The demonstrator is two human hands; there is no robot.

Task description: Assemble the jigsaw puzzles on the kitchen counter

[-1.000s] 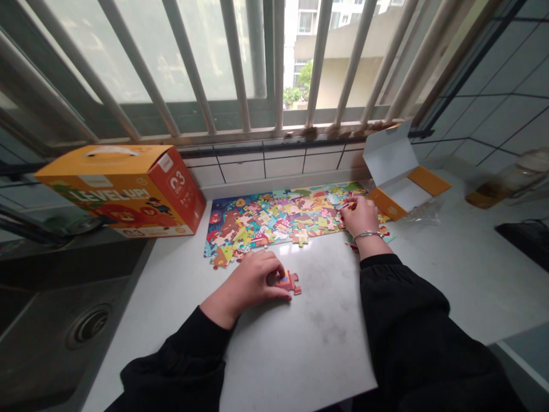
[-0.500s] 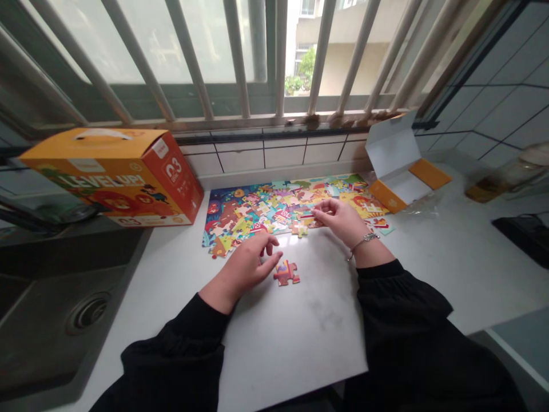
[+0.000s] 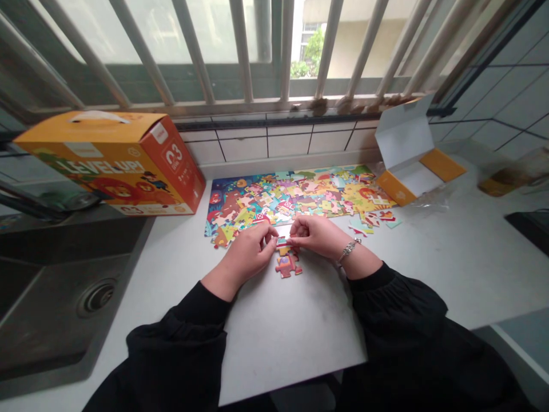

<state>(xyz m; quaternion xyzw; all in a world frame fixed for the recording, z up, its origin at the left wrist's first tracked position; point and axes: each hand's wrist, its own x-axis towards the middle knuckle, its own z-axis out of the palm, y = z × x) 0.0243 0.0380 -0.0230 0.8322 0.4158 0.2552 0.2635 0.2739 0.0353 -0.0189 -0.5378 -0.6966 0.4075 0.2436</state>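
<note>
Between my fingertips is a small jigsaw puzzle piece (image 3: 282,242), pale with red and yellow parts. My left hand (image 3: 251,250) pinches its left edge, and my right hand (image 3: 319,236) grips its right side. Just below it, on the white countertop, lies a reddish-brown puzzle piece (image 3: 287,267) with a purple and orange patch; the two nearly touch or meet, but I cannot tell which. Behind my hands a colourful puzzle picture (image 3: 364,174) lies lengthwise, with many loose pieces (image 3: 274,200) heaped over it. A few stray pieces (image 3: 380,218) rest at its right front corner.
On the left stands an orange puzzle box (image 3: 111,171) with a white handle, behind a dark sink (image 3: 43,280). An opened orange-and-white box (image 3: 403,186) sits at the back right, near clear plastic wrapping (image 3: 437,197). A barred window (image 3: 285,57) rises behind the white countertop (image 3: 295,337).
My right hand has moved left and nearer, bringing a puzzle piece from the heap to above the reddish-brown one. My left hand has closed in on it. The view has shifted slightly.
</note>
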